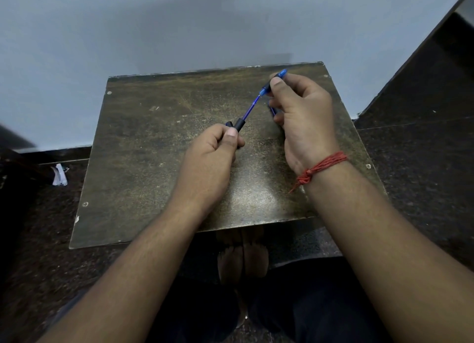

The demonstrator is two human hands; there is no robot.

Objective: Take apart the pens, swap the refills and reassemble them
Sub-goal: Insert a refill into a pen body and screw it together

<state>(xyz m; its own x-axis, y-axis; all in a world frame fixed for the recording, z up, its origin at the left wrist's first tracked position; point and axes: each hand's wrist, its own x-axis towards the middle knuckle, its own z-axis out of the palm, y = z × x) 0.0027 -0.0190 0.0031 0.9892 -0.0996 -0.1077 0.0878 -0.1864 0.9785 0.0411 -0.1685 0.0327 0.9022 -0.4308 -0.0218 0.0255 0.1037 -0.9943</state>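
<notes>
Above the counter [154, 163], the left hand [213, 158] closed its grip on a black pen barrel [239, 124]; toward two o'clock, the right hand [302, 117] pinched the blue pen end [278, 77], refill [250, 109] spanning between.

A worn, scratched brown bench [159, 147] stands against a plain pale grey wall [179, 22]; dark speckled floor [423, 150] lies left and right.

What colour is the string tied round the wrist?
Red. The thread is knotted round the right wrist, clearest in the head view.
</notes>
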